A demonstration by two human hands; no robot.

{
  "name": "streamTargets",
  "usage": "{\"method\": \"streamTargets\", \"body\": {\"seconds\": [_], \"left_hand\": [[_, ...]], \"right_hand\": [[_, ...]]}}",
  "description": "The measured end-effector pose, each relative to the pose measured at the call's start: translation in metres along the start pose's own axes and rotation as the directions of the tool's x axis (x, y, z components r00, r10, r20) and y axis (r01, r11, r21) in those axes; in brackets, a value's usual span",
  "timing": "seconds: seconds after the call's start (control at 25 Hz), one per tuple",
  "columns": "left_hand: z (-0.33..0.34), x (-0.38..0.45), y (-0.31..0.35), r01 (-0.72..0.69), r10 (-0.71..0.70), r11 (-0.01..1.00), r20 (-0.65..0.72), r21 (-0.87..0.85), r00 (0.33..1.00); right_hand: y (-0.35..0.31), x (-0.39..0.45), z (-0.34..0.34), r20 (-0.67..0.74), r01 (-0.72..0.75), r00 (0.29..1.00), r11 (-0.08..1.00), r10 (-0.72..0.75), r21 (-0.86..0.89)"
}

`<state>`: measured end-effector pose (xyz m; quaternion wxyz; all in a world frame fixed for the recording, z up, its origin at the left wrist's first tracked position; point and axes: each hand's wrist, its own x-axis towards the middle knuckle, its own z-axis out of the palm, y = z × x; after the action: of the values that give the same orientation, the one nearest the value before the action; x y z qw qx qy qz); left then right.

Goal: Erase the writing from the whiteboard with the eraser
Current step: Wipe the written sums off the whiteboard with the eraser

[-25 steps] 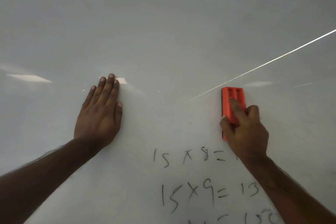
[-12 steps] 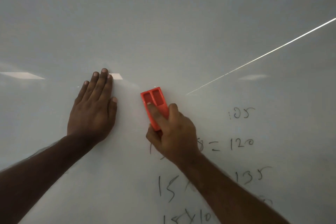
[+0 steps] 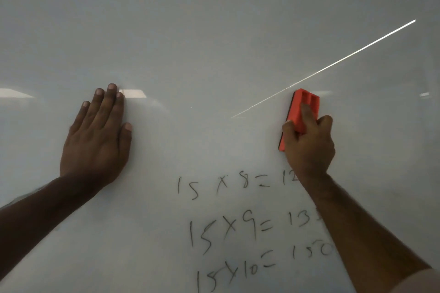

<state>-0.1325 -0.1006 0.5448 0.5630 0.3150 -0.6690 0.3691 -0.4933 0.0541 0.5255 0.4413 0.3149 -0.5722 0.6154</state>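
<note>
We note the right hand (image 3: 309,145), clamped on the orange plastic eraser (image 3: 300,116), has swept back rightward; left hand (image 3: 95,140) flat, fingers spread; three handwritten rows (image 3: 238,226) remain.

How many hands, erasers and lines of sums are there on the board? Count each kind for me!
Hands: 2, left hand flat on the whiteboard, right hand
Erasers: 1, orange eraser
Lines of sums: 3, starting with 15 x 8
Total: 6

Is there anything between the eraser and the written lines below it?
Nothing visible. Bare whiteboard lies between the eraser and the top line of writing; only the right hand holding it covers part.
</note>
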Motion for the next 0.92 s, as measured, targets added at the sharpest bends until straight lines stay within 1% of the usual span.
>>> {"method": "streamTargets", "body": {"seconds": [0.12,0.16,0.28,0.4,0.52,0.68,0.8,0.88,0.92], "left_hand": [[0.001,-0.004,0.002,0.004,-0.005,1.0,-0.036,-0.01,0.999],[0.001,-0.006,0.002,0.005,-0.006,1.0,-0.048,-0.018,0.999],[0.003,-0.008,0.005,0.005,-0.006,1.0,-0.065,-0.027,0.998],[0.003,-0.008,0.007,0.011,-0.012,1.0,-0.053,-0.027,0.999],[0.004,-0.01,0.009,0.019,-0.02,1.0,-0.062,-0.015,0.998],[0.003,-0.013,0.013,0.025,-0.026,1.0,-0.058,-0.017,0.998],[0.002,-0.019,0.014,0.023,-0.024,0.999,-0.048,-0.027,0.999],[0.001,-0.028,0.015,0.031,-0.033,0.999,-0.043,-0.035,0.999],[0.001,-0.033,0.015,0.034,-0.036,0.999,-0.045,-0.036,0.998]], "right_hand": [[0.026,-0.025,-0.007,-0.053,-0.133,0.99,0.991,0.132,-0.011],[0.034,-0.034,-0.01,-0.061,-0.152,0.987,0.988,0.15,-0.019],[0.048,-0.045,-0.018,-0.05,-0.17,0.984,0.985,0.169,-0.026],[0.031,-0.04,-0.015,-0.047,-0.168,0.985,0.986,0.167,-0.023],[-0.015,-0.05,-0.003,-0.01,-0.069,0.998,0.998,0.069,0.01],[-0.082,-0.087,0.014,0.052,0.138,0.989,0.988,-0.142,0.072],[-0.101,-0.116,0.017,0.12,0.306,0.939,0.942,-0.323,0.137],[-0.084,-0.128,0.01,0.17,0.44,0.872,0.887,-0.459,0.137],[-0.068,-0.129,0.006,0.185,0.487,0.844,0.864,-0.503,0.128]]}}
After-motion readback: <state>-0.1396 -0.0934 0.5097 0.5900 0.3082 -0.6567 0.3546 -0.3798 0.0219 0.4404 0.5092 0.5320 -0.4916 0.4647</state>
